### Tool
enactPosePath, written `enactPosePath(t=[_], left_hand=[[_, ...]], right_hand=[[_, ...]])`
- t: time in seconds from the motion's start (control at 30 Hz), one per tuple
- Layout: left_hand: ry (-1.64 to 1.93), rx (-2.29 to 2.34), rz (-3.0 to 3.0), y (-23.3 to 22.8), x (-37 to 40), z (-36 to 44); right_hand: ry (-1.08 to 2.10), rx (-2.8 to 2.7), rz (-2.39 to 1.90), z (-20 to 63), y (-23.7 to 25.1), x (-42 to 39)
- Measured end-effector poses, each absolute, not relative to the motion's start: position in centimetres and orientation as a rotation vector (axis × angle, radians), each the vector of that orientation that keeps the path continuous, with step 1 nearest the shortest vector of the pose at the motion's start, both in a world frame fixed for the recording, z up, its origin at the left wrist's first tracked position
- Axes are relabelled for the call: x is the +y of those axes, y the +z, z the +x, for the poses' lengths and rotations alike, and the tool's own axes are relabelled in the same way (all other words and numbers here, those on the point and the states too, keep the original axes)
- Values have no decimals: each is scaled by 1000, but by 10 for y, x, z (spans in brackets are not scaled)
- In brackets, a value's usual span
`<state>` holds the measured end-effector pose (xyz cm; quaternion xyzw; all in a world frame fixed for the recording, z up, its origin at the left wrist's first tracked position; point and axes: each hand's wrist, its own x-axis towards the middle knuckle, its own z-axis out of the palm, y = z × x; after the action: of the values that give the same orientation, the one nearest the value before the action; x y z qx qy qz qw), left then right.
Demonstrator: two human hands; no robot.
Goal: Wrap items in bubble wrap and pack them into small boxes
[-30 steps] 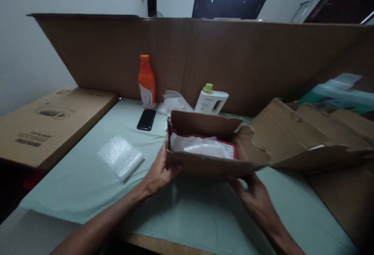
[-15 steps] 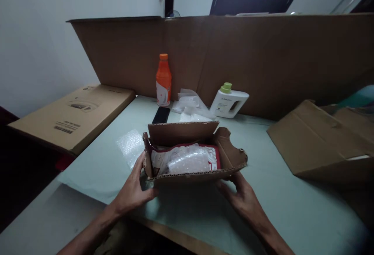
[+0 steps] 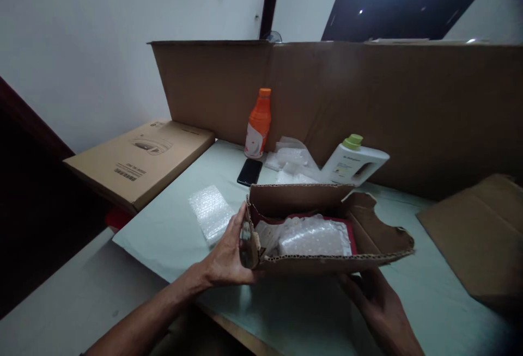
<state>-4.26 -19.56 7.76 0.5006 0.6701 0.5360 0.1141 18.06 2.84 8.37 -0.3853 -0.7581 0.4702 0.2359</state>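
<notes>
I hold a small open cardboard box (image 3: 327, 262) with torn flaps above the pale green table (image 3: 171, 231). My left hand (image 3: 229, 255) grips its left end, fingers up along the side. Under its right front corner, my right hand (image 3: 373, 296) supports it, partly hidden by the box. Inside lies a red-edged item wrapped in bubble wrap (image 3: 312, 236).
A loose bubble wrap sheet (image 3: 210, 212) lies left of the box. Behind are a black phone (image 3: 249, 171), an orange bottle (image 3: 258, 123), clear plastic bags (image 3: 292, 159) and a white jug with a green cap (image 3: 353, 163). A tall cardboard wall (image 3: 368, 94) stands at the back; flat cartons (image 3: 141, 157) left, another carton (image 3: 478, 231) right.
The box has been drawn away from the big carton on the right and toward me, lifted slightly. The camera has swung left, so everything sits further right in view.
</notes>
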Motion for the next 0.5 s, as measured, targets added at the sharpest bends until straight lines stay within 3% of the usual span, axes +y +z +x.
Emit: enactPosePath(t=[0.23, 0.37, 0.5], left_hand=[[1979, 2240, 1114, 116, -237, -113], [2218, 2425, 904, 139, -272, -193], [2191, 2843, 805, 146, -298, -278]], right_hand=[[1273, -2068, -364, 72, 131, 4], [1177, -2215, -354, 33, 100, -8], [1134, -2367, -359, 28, 46, -11]])
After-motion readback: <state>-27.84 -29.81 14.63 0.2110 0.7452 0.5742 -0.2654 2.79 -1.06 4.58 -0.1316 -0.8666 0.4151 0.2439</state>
